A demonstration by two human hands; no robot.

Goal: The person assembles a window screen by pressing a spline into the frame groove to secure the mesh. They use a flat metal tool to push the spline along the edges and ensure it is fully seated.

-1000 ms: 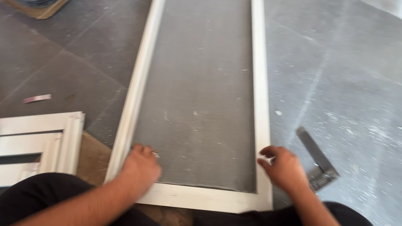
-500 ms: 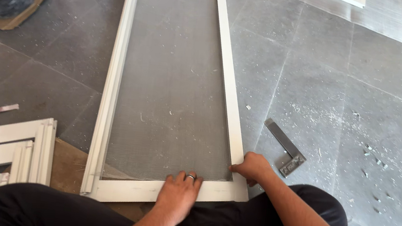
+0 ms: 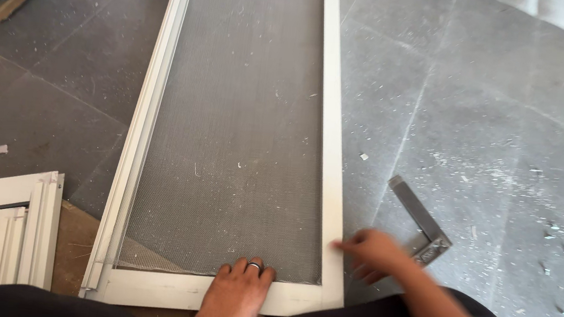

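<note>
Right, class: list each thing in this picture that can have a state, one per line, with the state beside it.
Screen frame: flat on the floor, mesh loose at the near left corner.
Left hand: pressed flat on the frame's bottom rail, holding nothing.
Right hand: blurred, at the frame's right edge.
Metal square: lying on the floor.

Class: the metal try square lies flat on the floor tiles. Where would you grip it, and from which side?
Probably grip the try square by its long bare blade, coming from above. It lies flat on the floor, and the right hand crowds its corner end, so that far arm is the freest part.
</note>
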